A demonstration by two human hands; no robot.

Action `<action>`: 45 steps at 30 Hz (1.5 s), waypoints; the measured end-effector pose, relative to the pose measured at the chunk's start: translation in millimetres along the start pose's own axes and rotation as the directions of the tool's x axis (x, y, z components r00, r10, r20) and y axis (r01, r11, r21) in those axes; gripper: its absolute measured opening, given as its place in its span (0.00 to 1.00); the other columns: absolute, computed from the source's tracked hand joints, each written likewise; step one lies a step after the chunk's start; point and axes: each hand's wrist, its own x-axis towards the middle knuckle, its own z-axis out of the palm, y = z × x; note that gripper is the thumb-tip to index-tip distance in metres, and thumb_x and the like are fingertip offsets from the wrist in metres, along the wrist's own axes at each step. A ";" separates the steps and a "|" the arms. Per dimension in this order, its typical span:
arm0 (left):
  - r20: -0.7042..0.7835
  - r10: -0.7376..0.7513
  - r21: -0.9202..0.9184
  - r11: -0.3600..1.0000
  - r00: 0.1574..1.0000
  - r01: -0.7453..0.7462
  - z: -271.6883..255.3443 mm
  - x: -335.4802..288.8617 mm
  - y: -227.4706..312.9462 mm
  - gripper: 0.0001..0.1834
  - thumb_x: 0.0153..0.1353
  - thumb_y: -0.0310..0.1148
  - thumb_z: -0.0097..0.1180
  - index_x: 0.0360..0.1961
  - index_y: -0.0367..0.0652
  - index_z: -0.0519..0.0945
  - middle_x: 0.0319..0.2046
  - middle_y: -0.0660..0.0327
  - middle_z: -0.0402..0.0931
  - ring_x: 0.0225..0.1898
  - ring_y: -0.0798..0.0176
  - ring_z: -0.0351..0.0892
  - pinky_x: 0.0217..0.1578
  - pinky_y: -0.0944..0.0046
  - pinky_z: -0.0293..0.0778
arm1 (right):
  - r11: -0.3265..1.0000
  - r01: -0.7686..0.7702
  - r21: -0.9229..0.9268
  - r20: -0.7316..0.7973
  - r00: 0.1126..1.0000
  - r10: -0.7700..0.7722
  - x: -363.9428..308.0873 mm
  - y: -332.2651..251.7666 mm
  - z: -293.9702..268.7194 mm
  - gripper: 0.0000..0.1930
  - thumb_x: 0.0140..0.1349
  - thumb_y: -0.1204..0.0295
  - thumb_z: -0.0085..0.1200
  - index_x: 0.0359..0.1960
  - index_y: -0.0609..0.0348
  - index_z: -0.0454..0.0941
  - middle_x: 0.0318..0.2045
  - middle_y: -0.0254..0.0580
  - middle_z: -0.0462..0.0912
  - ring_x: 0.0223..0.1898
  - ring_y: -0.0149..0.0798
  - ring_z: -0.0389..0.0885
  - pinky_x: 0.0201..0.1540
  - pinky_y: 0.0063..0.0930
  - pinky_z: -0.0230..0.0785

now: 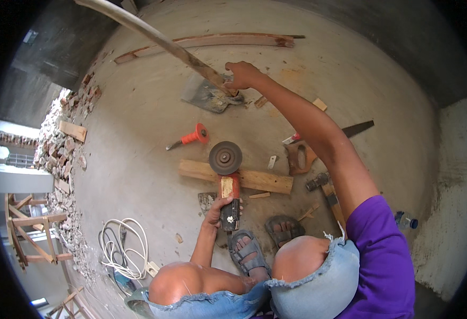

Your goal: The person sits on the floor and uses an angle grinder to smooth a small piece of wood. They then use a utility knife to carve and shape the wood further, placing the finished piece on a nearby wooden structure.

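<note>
My left hand [216, 212] is wrapped around the body of an angle grinder [229, 191] with a red and black housing. Its dark round disc [225, 158] points away from me, above a wooden plank [265, 181] on the floor. My right hand [241, 74] stretches far forward, index finger and thumb apart, beside the lower end of a shovel's wooden handle [175, 49]. The shovel's grey blade [207, 95] lies flat there. Whether the thumb touches the handle, I cannot tell. A chisel [193, 136] with an orange hand guard lies beyond the grinder to the left.
Right of the plank are a handsaw [300, 158] and a hammer [318, 182]. A coiled white extension cord [129, 250] lies at the lower left. Brick rubble [58, 154] lines the left side. A long wooden beam [233, 40] lies at the back; a bottle [406, 220] stands right.
</note>
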 end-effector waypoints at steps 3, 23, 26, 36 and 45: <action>-0.026 0.011 0.017 1.000 1.000 -0.011 1.6 -3.5 2.4 0.27 0.59 0.37 0.64 0.54 0.33 0.71 0.40 0.50 0.81 0.36 0.57 0.86 0.36 0.57 0.87 | 0.997 -0.023 -0.075 0.072 0.997 0.029 20.5 -1.3 12.2 0.34 0.48 0.48 0.68 0.51 0.61 0.78 0.46 0.53 0.83 0.49 0.52 0.82 0.50 0.42 0.76; 0.057 0.005 0.027 1.000 0.998 -0.007 0.8 -2.8 2.5 0.26 0.58 0.38 0.65 0.52 0.35 0.71 0.38 0.53 0.81 0.34 0.62 0.86 0.32 0.62 0.86 | 0.542 -0.336 0.770 0.239 0.940 0.242 -63.1 -9.9 -49.1 0.16 0.66 0.57 0.59 0.38 0.59 0.80 0.28 0.35 0.80 0.28 0.27 0.77 0.30 0.23 0.70; 0.092 -0.021 0.038 0.999 0.995 0.018 -8.6 -1.5 3.0 0.26 0.58 0.38 0.65 0.53 0.36 0.71 0.38 0.54 0.82 0.34 0.62 0.86 0.32 0.62 0.85 | 0.290 -0.329 0.899 0.285 0.941 0.185 -104.7 -20.8 -46.3 0.16 0.66 0.57 0.60 0.39 0.59 0.80 0.30 0.34 0.81 0.27 0.27 0.75 0.30 0.21 0.69; 0.088 0.045 0.001 0.999 0.995 -0.046 -5.9 -0.6 0.5 0.24 0.57 0.39 0.66 0.49 0.36 0.73 0.36 0.56 0.81 0.33 0.63 0.86 0.32 0.62 0.86 | 0.728 -0.044 0.684 -0.036 0.995 0.094 -241.1 -74.8 34.9 0.10 0.61 0.75 0.64 0.42 0.64 0.81 0.38 0.42 0.82 0.40 0.34 0.83 0.42 0.29 0.76; 0.093 0.056 0.011 0.998 0.994 -0.057 -4.5 0.0 0.5 0.24 0.56 0.40 0.67 0.48 0.36 0.73 0.36 0.57 0.82 0.33 0.64 0.86 0.32 0.63 0.85 | 0.905 0.371 0.209 -0.279 0.909 -0.309 -248.5 -60.2 55.4 0.12 0.55 0.76 0.66 0.42 0.57 0.85 0.39 0.43 0.81 0.43 0.46 0.77 0.45 0.37 0.71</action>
